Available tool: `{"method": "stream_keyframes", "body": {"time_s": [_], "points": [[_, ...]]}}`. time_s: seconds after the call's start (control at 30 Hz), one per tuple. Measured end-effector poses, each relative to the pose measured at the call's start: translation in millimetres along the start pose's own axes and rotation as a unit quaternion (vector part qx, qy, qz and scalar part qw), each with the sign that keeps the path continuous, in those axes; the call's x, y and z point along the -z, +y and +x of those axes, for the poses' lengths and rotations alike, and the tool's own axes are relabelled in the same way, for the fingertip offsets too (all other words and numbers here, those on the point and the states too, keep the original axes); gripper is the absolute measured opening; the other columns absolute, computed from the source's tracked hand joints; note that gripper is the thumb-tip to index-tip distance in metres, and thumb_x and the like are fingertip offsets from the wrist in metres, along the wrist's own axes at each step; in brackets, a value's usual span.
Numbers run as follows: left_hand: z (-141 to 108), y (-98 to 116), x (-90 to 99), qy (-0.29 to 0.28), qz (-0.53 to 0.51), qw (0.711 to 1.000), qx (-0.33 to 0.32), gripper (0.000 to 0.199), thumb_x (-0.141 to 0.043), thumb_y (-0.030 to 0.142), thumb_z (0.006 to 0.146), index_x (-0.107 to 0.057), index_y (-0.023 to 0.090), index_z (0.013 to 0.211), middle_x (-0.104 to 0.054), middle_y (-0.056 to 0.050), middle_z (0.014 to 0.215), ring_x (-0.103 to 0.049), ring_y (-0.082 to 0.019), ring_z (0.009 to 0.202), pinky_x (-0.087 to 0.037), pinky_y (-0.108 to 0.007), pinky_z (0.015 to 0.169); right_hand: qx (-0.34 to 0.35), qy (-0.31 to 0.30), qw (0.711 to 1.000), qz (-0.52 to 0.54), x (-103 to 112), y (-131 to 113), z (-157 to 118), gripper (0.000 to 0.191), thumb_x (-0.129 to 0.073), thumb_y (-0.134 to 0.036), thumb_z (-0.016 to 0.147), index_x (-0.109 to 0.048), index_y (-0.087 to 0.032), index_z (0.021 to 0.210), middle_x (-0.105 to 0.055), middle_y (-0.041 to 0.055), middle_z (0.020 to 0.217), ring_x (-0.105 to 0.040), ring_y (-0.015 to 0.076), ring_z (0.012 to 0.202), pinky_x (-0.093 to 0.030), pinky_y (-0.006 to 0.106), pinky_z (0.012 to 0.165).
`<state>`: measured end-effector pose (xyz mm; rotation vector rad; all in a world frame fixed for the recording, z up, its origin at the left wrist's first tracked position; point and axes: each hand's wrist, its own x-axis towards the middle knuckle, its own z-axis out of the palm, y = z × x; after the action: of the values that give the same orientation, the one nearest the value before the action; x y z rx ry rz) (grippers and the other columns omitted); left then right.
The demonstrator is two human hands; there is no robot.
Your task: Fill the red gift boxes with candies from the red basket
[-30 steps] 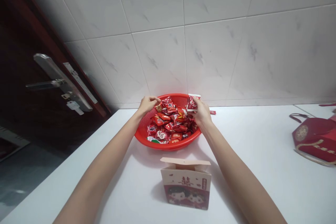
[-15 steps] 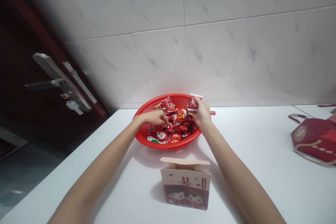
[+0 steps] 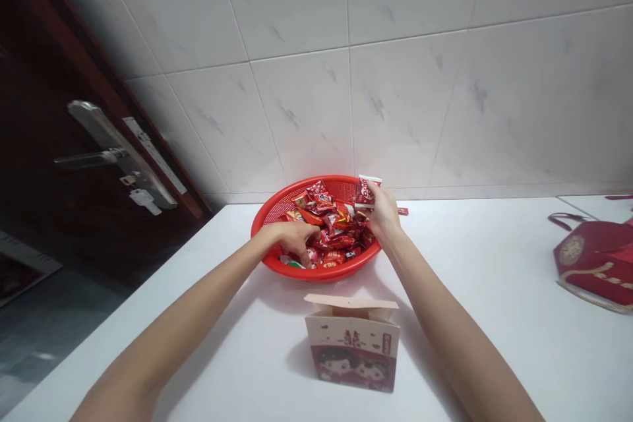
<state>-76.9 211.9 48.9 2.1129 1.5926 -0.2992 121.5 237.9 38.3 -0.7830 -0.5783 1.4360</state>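
A red plastic basket [image 3: 264, 211] holds a heap of wrapped candies [image 3: 339, 242], mostly red, with a green-and-white one at the front. My left hand [image 3: 295, 239] is inside the basket on its left side. Its thumb and fingers are apart, touching the candies, and I see nothing held between them. At the basket's right rim, my right hand [image 3: 384, 211] grips a red candy packet [image 3: 364, 191] with white ends. A thin red-and-white stick-shaped packet [image 3: 403, 211] pokes out past the same hand. An upright paper gift box [image 3: 352, 359], its top open, stands in front of the basket.
A dark red bag [image 3: 593, 264] with a cord lies on the white table [image 3: 475, 264] at the right. Behind is a tiled wall [image 3: 395, 99]. To the left is a dark door [image 3: 44, 59] with a metal handle [image 3: 91, 158] and keys.
My left hand has moved from the middle of the candies toward the front left of the basket, and its fingers have spread. My right hand stays in place with its packets.
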Motion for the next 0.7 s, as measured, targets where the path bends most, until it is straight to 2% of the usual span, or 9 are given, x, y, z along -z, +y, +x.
{"method": "stream_keyframes", "body": {"time_s": [0.17,0.33,0.43,0.53,0.7], "points": [[4.5,-2.9,-10.7,-0.013,-0.089,0.996,-0.020,0.043,-0.081,0.025,0.050,-0.059,0.022,0.086,-0.061,0.005,0.069,-0.056,-0.016,0.060,-0.036,-0.023,0.051,-0.005,-0.006,1.000,-0.006,-0.1,0.3,-0.2,0.009,-0.068,-0.026,0.075,-0.064,-0.021,0.069,-0.067,-0.0039,0.059,-0.058,0.0123,0.048,-0.044,0.021,0.041],[13.9,1.0,-14.7,0.019,-0.187,0.980,-0.072,0.021,-0.071,0.021,0.065,-0.065,0.019,0.085,-0.065,0.003,0.069,-0.059,-0.016,0.064,-0.041,-0.023,0.057,0.000,-0.003,1.000,-0.004,-0.4,1.1,0.2,0.008,-0.067,-0.027,0.075,-0.064,-0.021,0.070,-0.068,-0.0045,0.059,-0.059,0.0128,0.049,-0.044,0.022,0.042],[18.2,5.2,-10.8,0.070,-0.240,0.962,-0.107,0.015,-0.070,0.023,0.070,-0.070,0.017,0.084,-0.069,-0.001,0.073,-0.062,-0.016,0.067,-0.045,-0.025,0.061,0.003,-0.009,1.000,-0.001,-0.6,1.3,0.5,0.007,-0.066,-0.026,0.075,-0.065,-0.021,0.070,-0.068,-0.0043,0.058,-0.059,0.0133,0.050,-0.044,0.022,0.042],[22.8,7.4,-5.2,0.148,-0.299,0.934,-0.128,0.019,-0.074,0.027,0.071,-0.072,0.015,0.085,-0.072,-0.004,0.080,-0.065,-0.018,0.073,-0.049,-0.028,0.067,0.007,-0.009,1.000,-0.010,-0.4,1.3,0.6,0.007,-0.067,-0.026,0.074,-0.065,-0.021,0.071,-0.069,-0.0039,0.060,-0.060,0.0132,0.052,-0.045,0.021,0.044],[33.9,2.8,-0.2,0.236,-0.357,0.894,-0.132,0.023,-0.077,0.027,0.069,-0.073,0.014,0.087,-0.074,-0.006,0.087,-0.067,-0.019,0.079,-0.053,-0.031,0.073,0.009,-0.011,1.000,-0.023,0.2,1.3,0.0,0.006,-0.066,-0.026,0.075,-0.066,-0.021,0.073,-0.069,-0.0044,0.060,-0.061,0.0132,0.053,-0.045,0.022,0.045]]}}
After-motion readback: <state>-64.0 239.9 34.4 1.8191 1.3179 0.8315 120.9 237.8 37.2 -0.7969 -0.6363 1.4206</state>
